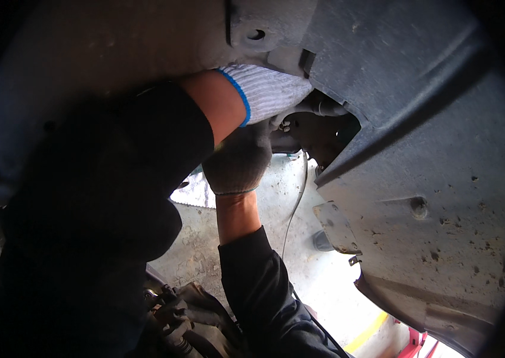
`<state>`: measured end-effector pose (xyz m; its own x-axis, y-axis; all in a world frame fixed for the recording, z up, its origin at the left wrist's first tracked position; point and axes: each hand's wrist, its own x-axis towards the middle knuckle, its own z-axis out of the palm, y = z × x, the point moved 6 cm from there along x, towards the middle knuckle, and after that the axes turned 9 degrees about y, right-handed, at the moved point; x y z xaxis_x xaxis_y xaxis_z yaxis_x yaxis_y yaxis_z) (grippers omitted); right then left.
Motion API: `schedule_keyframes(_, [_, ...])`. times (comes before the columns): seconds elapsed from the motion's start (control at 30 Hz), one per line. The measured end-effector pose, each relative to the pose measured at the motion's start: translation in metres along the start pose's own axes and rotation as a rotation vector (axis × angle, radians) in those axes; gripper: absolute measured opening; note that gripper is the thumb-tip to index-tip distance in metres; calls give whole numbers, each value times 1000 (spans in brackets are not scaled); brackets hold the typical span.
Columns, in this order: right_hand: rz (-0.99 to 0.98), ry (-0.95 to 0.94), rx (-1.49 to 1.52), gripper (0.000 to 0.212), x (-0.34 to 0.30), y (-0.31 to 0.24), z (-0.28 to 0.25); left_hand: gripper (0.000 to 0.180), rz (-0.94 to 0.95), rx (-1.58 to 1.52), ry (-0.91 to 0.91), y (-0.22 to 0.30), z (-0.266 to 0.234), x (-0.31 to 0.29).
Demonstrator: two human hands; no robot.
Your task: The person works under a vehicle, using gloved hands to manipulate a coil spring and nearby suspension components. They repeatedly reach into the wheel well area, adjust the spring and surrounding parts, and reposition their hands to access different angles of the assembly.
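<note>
My left hand [273, 90], in a white knit glove with a blue cuff, reaches from the left into an opening beside a grey plastic wheel-arch liner [407, 113]. Its fingers are hidden behind the liner edge. Just below it, my right hand [241, 160] comes up from underneath in a dark, soiled glove. The back of that glove and its wrist show, but the fingers are out of sight behind the left glove. Near both hands, a dark pipe or hose [324, 107] and small metal fittings [286, 126] show inside the opening. What either hand touches cannot be made out.
A thin cable [296, 210] hangs below the opening. Lower down are a dirty mechanical assembly [184, 316] and a loose-looking flap [337, 228] at the liner edge. The brightly lit floor has a yellow stripe [367, 334], and a red metal stand [412, 344] is at lower right.
</note>
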<state>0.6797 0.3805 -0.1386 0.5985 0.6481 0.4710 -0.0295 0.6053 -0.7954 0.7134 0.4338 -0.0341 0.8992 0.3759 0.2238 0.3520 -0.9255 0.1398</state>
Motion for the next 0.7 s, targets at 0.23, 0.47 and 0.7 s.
schedule_keyframes(0.23, [-73, -14, -403, 52, 5, 40, -13, 28, -5, 463, 101, 23, -4, -21])
schedule_keyframes(0.47, [494, 119, 153, 51, 22, 73, -23, 18, -112, 353, 527, 30, -3, -50])
schedule_keyframes(0.7, [535, 207, 253, 53, 22, 62, -25, 20, -71, 550, 109, 27, 36, -19])
